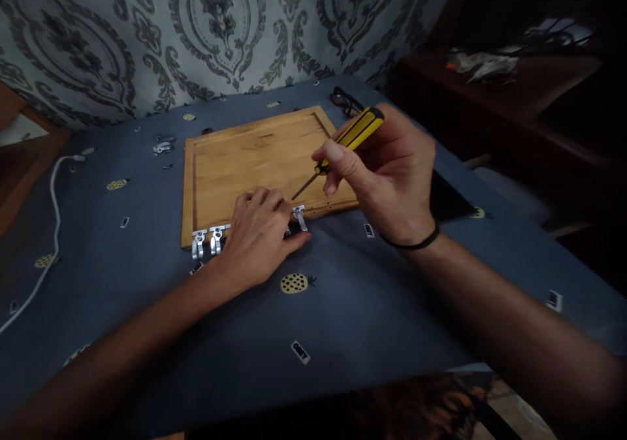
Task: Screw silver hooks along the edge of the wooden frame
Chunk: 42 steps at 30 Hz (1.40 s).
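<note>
The wooden board [240, 159] lies flat on the desk [220, 355], between its near and far edges, with metal hooks [216, 239] along the board's side nearest the desk's front edge, probably so that both hands reach them easily. The left hand [259, 234] bends over that side, seemingly to steady it; its thumb is beside the end hook [299, 217], but whether this grip closes on anything I cannot tell. The right hand [399, 172] holds a screwdriver [362, 128] pinched low on its handle, likely for fine aim, the shaft slanting down toward the left fingers; tip contact is unclear. The left hand hides the middle of the hook row. Small metal pieces [162, 146] toward the desk's far left corner are blurred, and the right hand partly covers the glasses [345, 100] near the far right corner.
</note>
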Tool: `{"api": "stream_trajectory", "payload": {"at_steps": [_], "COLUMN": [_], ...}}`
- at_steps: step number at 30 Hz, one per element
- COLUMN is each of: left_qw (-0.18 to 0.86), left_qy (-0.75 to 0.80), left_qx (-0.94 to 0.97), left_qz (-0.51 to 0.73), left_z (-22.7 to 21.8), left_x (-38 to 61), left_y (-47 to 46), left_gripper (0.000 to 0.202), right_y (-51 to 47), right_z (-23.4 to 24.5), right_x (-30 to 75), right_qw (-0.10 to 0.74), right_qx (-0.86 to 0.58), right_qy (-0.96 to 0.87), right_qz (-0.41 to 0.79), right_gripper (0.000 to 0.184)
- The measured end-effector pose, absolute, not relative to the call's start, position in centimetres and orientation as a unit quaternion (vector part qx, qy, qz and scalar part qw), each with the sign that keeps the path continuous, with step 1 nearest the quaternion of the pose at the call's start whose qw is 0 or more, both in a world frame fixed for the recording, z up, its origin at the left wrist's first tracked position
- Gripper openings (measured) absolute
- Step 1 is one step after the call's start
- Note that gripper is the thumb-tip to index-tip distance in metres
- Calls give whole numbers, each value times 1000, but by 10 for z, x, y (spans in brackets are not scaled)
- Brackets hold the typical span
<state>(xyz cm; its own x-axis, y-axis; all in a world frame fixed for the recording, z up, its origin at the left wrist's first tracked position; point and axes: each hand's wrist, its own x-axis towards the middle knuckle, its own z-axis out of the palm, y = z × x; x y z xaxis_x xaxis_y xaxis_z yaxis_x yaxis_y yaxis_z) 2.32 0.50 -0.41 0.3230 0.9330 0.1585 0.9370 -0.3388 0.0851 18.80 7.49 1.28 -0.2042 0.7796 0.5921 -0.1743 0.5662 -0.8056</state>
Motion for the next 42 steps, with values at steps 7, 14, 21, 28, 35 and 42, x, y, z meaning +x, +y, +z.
{"api": "stream_trajectory", "payload": {"at_steps": [7,14,21,28,35,42], "left_qw": [17,19,22,21,27,28], "left_qy": [-576,-574,-574,-574,-572,-573], "left_qx": [-813,-814,-814,-814,-815,-815], "left_qz": [-84,-85,-85,-85,-87,-85], "left_z": [-5,-4,-5,-6,-5,-6], "left_x": [23,23,23,24,23,23], "left_y": [5,6,5,5,5,5], "left_gripper": [34,33,36,36,36,36], "right_y": [77,77,81,77,79,77], "right_z": [13,12,6,14,11,14], "right_x": [189,189,188,196,194,194], "right_qw": [575,562,555,512,525,522], "right_qx": [-231,-222,-208,-227,-224,-215], "right_qy": [-674,-669,-679,-712,-705,-692], "right_qz": [403,432,434,423,421,450], "right_gripper": [41,39,38,31,31,37]}}
